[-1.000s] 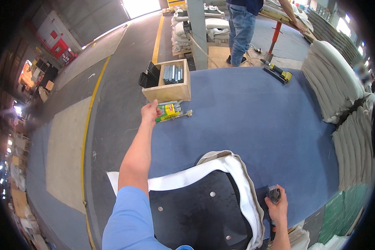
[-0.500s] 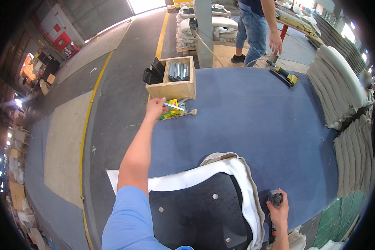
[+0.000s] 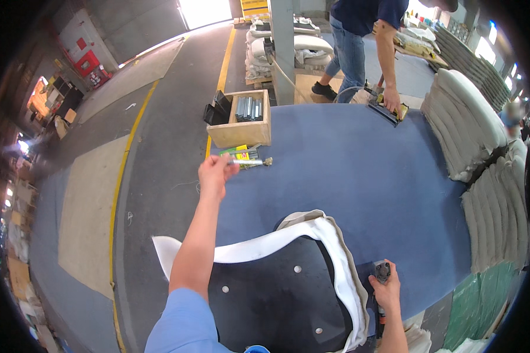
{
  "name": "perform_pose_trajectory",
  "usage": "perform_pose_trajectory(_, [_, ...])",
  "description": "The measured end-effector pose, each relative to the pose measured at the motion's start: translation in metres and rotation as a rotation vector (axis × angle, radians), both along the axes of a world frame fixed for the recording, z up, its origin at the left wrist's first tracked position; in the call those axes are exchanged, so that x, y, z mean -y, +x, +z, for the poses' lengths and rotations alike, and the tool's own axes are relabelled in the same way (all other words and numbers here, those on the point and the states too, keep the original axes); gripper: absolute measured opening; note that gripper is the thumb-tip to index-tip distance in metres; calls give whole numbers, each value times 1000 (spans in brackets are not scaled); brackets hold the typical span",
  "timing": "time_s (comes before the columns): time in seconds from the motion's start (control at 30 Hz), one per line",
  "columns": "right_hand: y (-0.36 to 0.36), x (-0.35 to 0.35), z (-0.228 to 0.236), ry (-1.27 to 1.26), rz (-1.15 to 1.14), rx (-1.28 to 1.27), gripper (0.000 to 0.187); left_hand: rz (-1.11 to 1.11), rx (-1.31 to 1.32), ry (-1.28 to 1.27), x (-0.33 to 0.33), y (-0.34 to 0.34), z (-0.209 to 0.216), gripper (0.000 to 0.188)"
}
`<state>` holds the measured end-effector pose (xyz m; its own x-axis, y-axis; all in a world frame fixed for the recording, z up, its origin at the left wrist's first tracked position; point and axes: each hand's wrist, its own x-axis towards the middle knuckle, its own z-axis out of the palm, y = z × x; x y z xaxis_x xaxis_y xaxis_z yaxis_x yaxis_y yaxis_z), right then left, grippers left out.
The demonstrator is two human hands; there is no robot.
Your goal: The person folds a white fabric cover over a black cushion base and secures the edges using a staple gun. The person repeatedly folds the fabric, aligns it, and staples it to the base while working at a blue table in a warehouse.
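Note:
My left hand (image 3: 214, 175) pinches a thin silver strip of staples (image 3: 247, 162) over the table's far left part. Just behind it lies a yellow and green carton (image 3: 239, 154); a small brass-coloured fitting (image 3: 268, 160) shows by the strip's end. Low on the right, my right hand (image 3: 388, 289) is wrapped around a staple gun (image 3: 383, 271) with a dark head; much of its body is hidden by the hand. Between my arms lies a black panel (image 3: 271, 294) with several round holes, edged by white and grey fabric (image 3: 277, 246).
A wooden box (image 3: 241, 135) of silver strips and black pieces stands at the blue table's (image 3: 335, 170) far left corner. Stacked padded covers (image 3: 465, 117) line the right edge. Across the table, a co-worker's hand (image 3: 392, 100) reaches onto another staple gun (image 3: 387, 113).
My left hand has drawn back slightly toward me with the strip, away from the carton. The co-worker has bent down and put a hand on the far staple gun. My right hand keeps its grip.

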<state>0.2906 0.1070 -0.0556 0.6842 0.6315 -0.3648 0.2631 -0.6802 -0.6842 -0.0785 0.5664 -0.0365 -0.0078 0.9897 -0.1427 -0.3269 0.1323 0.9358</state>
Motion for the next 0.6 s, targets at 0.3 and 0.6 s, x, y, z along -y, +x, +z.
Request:
perform_pose_trajectory(0.3, [18,7,-13,57,126,118,54,-219,173,-207,270,-53,26,13])
perform_pose_trajectory(0.6, [26,102,61,315,155,-327,26,-199,282,-205,446,-36,25,11])
